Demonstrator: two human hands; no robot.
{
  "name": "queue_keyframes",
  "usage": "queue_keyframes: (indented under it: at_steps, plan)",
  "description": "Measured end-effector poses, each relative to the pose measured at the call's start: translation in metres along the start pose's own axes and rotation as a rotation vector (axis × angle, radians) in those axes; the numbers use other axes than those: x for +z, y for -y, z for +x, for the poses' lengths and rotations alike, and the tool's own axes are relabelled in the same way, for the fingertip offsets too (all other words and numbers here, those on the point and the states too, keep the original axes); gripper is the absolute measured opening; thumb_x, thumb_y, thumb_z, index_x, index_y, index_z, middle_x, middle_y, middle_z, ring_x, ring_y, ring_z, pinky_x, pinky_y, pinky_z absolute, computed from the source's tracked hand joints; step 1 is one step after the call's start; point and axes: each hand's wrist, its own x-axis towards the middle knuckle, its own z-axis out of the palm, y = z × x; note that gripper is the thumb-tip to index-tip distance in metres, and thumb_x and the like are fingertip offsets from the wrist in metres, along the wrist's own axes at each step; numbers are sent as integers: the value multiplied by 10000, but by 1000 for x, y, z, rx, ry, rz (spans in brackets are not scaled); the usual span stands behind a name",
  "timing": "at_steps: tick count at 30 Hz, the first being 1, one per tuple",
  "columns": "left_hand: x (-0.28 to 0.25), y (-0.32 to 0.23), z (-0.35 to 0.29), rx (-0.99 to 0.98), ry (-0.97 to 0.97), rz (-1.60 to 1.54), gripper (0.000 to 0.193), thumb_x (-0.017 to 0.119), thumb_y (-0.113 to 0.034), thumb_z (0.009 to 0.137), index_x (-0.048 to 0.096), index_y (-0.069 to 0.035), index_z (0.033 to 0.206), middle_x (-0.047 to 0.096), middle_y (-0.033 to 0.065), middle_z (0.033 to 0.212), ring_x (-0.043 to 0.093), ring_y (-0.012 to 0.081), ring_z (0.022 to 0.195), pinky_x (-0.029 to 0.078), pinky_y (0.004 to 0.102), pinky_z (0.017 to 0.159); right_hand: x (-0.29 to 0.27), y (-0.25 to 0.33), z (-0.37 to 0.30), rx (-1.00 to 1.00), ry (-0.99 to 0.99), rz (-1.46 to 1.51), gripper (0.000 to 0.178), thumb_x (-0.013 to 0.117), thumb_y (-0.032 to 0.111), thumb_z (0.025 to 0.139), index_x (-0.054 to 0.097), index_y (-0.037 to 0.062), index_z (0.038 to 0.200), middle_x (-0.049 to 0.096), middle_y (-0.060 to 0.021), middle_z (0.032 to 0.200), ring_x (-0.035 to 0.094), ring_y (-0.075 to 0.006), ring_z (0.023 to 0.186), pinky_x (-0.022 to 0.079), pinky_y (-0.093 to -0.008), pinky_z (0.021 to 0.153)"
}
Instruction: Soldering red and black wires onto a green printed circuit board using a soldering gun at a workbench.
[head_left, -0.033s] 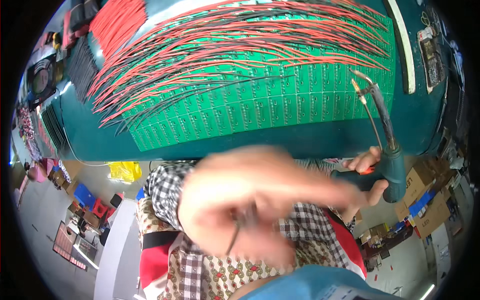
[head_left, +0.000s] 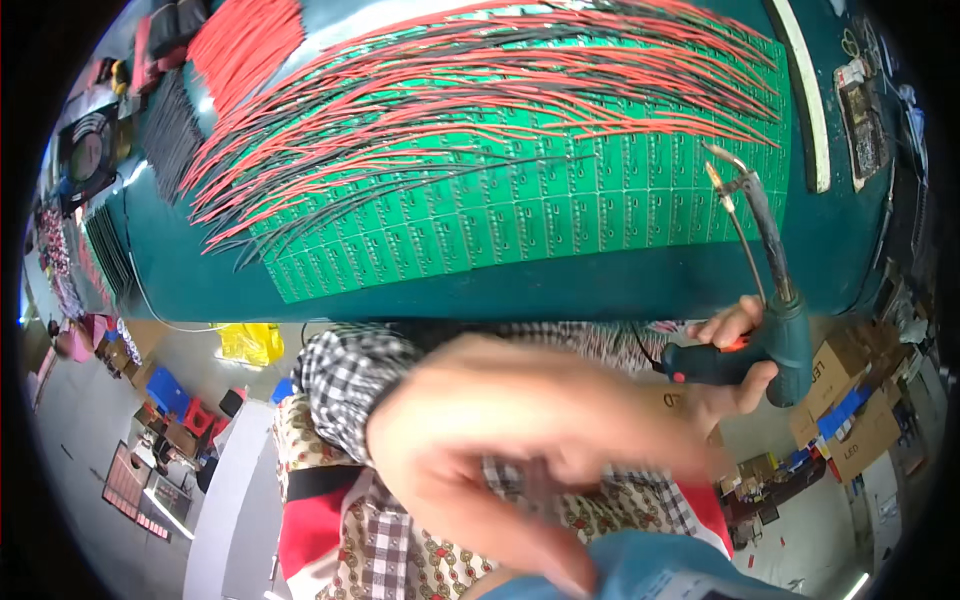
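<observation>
Soldering gun [head_left: 788,345], one, clasped by curled right hand [head_left: 735,394]; left hand [head_left: 500,405] gapes, hold unclear.

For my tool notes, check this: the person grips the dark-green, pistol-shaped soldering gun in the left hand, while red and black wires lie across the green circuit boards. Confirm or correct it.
Wrong hand: the head view shows the right hand gripping the dark-green, pistol-shaped soldering gun. The red and black wires do lie across the green circuit boards.
</observation>
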Motion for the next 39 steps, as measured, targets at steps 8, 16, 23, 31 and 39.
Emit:
queue_keyframes:
  at_steps: [8, 16, 23, 31, 39]
  plan:
    - [0, 10, -31, 125, 506, 229, 271, 500, -148, 926, 602, 103, 924, 567, 205, 892, 582, 253, 575, 475, 327, 478, -12, -13, -18, -54, 62, 41, 730, 546, 496, 876, 380, -111, 1246, 541, -92, 831, 577, -229, 764, 540, -396, 710]
    - [-29, -13, -13, -77, -243, 1555, 209, 688, -71, 737, 606, -77, 929, 536, 92, 792, 577, 267, 683, 476, 361, 586, -3, -10, -22, -81, 22, 52, 805, 601, 504, 833, 390, -158, 1240, 565, -114, 862, 592, -248, 791, 536, -413, 737]
    - [-69, 30, 10, 10, -217, 1796, 208, 692, -73, 695, 566, -77, 860, 491, 71, 817, 563, 241, 724, 478, 337, 615, -7, -7, -16, -57, 82, -44, 828, 614, 495, 834, 372, -179, 1251, 567, -123, 876, 592, -262, 813, 541, -432, 769]
    - [-62, 39, 13, 66, -138, 1905, 158, 619, -74, 653, 516, -91, 771, 456, 59, 762, 501, 234, 711, 464, 313, 605, -6, -1, -17, 25, 145, -61, 839, 683, 467, 805, 369, -142, 1288, 580, -124, 974, 592, -265, 907, 502, -404, 841]
    - [-59, 18, 10, 146, 14, 2017, 289, 594, -108, 660, 620, -39, 940, 545, 47, 825, 508, 206, 708, 455, 284, 576, -2, 3, -13, 78, 126, -260, 782, 598, 481, 826, 410, -149, 1249, 580, -147, 941, 602, -289, 876, 536, -410, 723]
